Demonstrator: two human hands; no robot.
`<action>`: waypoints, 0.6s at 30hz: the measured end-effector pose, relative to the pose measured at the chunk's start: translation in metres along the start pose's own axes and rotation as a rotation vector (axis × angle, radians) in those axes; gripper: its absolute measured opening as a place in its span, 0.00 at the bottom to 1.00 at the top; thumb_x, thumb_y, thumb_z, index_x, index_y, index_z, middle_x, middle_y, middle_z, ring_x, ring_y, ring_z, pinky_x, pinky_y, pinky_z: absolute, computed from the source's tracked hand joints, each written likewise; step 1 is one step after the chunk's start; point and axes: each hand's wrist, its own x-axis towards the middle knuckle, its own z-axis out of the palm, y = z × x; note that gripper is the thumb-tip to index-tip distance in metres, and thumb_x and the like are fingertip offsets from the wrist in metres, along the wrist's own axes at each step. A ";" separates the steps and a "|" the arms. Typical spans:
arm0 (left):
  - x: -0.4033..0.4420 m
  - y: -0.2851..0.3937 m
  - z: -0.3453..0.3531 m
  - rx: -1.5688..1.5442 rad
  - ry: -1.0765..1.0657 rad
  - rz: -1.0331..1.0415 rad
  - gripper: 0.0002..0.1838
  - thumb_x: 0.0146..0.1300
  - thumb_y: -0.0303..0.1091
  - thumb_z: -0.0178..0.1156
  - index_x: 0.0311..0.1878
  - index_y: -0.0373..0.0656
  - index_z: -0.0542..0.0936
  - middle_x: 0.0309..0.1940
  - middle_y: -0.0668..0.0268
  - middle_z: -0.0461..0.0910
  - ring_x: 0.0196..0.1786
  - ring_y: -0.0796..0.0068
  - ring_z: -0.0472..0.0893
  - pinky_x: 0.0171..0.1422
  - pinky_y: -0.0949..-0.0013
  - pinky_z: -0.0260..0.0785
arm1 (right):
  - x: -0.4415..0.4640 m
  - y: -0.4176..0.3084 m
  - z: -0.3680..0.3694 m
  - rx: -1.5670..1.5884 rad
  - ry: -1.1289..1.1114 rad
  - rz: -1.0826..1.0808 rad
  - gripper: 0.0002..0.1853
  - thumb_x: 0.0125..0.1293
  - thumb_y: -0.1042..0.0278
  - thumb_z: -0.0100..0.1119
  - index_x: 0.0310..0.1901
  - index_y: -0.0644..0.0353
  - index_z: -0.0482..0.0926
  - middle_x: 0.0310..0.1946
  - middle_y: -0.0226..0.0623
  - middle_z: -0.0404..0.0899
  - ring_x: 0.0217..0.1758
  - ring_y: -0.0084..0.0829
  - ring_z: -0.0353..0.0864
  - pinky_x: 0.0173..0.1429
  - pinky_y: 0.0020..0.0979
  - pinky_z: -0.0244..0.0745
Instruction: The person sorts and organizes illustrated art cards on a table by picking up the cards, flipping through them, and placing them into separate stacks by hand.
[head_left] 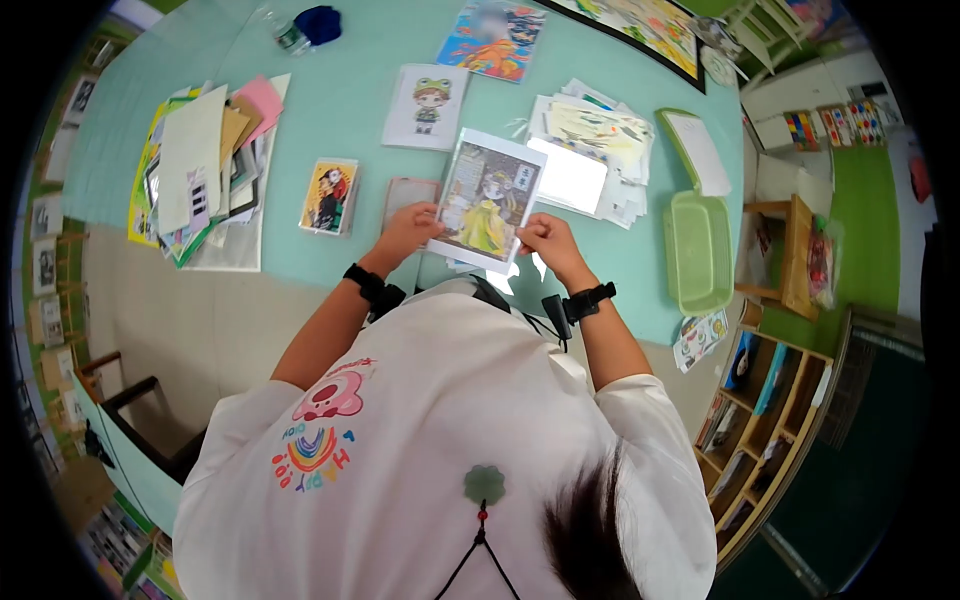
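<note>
Between my two hands is a white-bordered picture card showing a figure in a yellow-green dress, tilted a little. My left hand pinches its lower left edge. At the lower right edge, the fingers of my right hand are closed on the same card. Partly behind it on the left lies a thin pinkish-edged rectangle. A drawing of a child in a frog hat rests just beyond. Left of my left hand sits a stack of cards with a cartoon picture on top.
A heap of papers and folders covers the left of the pale green table. To the right are piled paintings and a green plastic basket near the edge. A bottle, a colourful booklet and a framed painting lie farther back.
</note>
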 end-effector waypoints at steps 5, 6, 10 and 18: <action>-0.008 -0.048 -0.020 0.001 0.056 0.017 0.20 0.59 0.29 0.62 0.54 0.37 0.72 0.41 0.59 0.80 0.43 0.72 0.80 0.50 0.71 0.73 | 0.011 0.044 -0.023 -0.086 0.173 -0.014 0.04 0.62 0.74 0.58 0.35 0.64 0.75 0.22 0.29 0.76 0.23 0.20 0.74 0.29 0.23 0.72; -0.011 -0.059 -0.026 0.090 0.139 0.059 0.21 0.58 0.29 0.63 0.55 0.37 0.72 0.42 0.58 0.80 0.44 0.70 0.80 0.49 0.70 0.73 | 0.007 0.046 -0.029 -0.084 0.212 -0.002 0.04 0.62 0.74 0.58 0.35 0.64 0.75 0.22 0.29 0.76 0.23 0.20 0.74 0.29 0.24 0.71; -0.026 -0.078 -0.053 0.206 0.293 0.077 0.24 0.57 0.28 0.62 0.57 0.38 0.70 0.48 0.54 0.77 0.50 0.64 0.78 0.54 0.66 0.72 | 0.001 0.045 -0.039 -0.056 0.292 0.053 0.03 0.63 0.73 0.57 0.34 0.62 0.74 0.22 0.28 0.75 0.24 0.20 0.73 0.29 0.24 0.71; 0.013 -0.038 -0.073 0.215 0.293 0.287 0.31 0.57 0.31 0.63 0.64 0.37 0.64 0.61 0.54 0.68 0.65 0.61 0.67 0.66 0.62 0.62 | 0.102 0.000 0.008 -0.104 0.227 -0.031 0.08 0.62 0.71 0.59 0.39 0.67 0.77 0.25 0.32 0.78 0.25 0.22 0.77 0.29 0.24 0.74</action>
